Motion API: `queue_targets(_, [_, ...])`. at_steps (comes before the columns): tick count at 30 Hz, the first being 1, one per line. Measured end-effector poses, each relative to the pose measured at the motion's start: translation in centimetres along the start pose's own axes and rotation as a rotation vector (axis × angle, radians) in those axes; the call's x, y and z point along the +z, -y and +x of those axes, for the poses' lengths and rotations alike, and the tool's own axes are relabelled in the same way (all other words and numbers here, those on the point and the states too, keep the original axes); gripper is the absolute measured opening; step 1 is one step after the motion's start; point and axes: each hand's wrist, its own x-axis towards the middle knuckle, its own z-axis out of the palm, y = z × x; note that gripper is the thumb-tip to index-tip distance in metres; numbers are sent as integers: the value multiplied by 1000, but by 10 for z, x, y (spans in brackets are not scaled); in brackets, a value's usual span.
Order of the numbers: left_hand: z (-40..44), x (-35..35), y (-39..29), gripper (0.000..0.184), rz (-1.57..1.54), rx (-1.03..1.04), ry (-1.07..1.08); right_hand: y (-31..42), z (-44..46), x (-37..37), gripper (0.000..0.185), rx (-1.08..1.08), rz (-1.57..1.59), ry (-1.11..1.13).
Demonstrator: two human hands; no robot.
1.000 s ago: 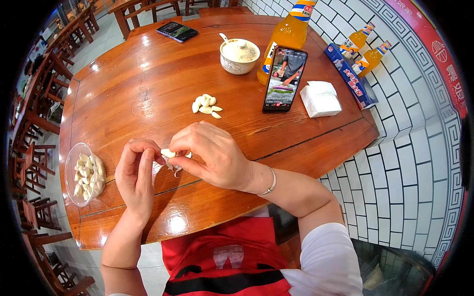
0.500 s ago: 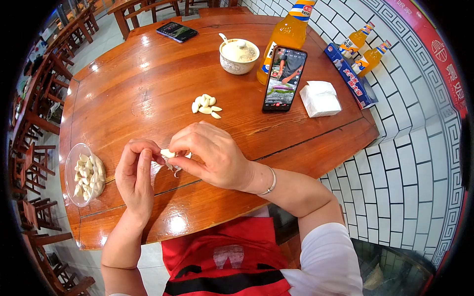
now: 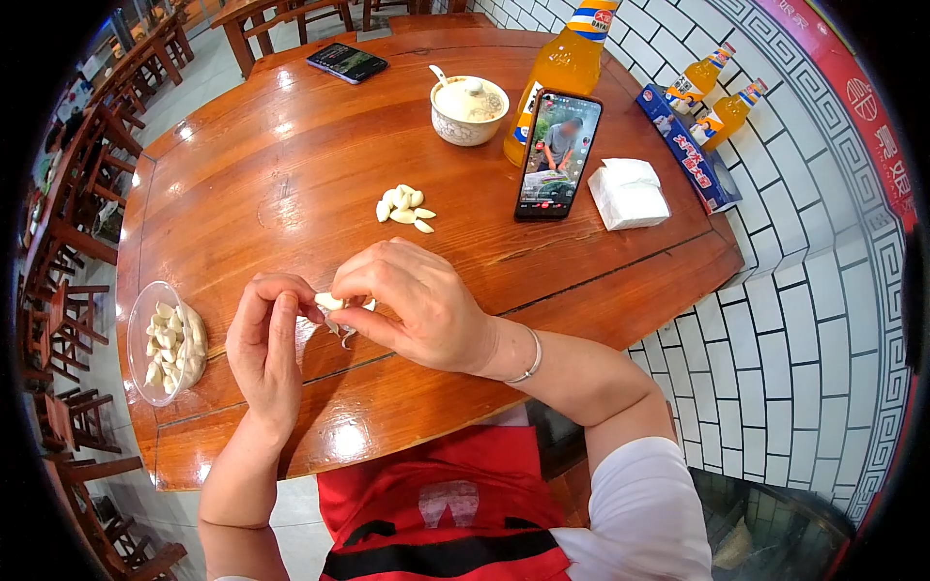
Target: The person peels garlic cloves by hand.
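Between my two hands, low over the wooden table (image 3: 242, 194), is a pale garlic clove (image 3: 329, 301). My right hand (image 3: 417, 305) pinches it between thumb and fingers. The fingertips of my left hand (image 3: 269, 339) are pressed together at the clove's left end, on what looks like a bit of skin. Papery garlic skins (image 3: 341, 332) and another white piece lie partly hidden beneath the hands. Beyond them sits a small pile of peeled cloves (image 3: 404, 206). A clear plastic bowl (image 3: 198, 373) of garlic cloves stands left of my left hand.
A phone (image 3: 559, 160) with a video leans against an orange bottle (image 3: 567, 63). Beside it is a stack of napkins (image 3: 630, 195). Farther back are a lidded bowl (image 3: 469, 126) with a spoon and a flat phone (image 3: 347, 62). A blue box (image 3: 686, 150) holds bottles by the wall.
Both hands keep nearly the same pose around the clove. The picture on the propped phone's screen has changed.
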Motion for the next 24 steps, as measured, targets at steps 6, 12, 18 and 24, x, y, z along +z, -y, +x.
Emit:
queue_targets(6, [0,1,0,15,0,1,-2,0,0,0,24,3,0,2])
queue_targets(12, [-1,1,2,15,-4,-10,-9,1,0,0,23,11,6,3])
queue_targets(18, [-1,0,2,15,-6,-12,-7,0,0,0,23,10,5,6])
queue_targets(24, [-1,0,2,15,1,-7,4,1,0,0,23,11,5,6])
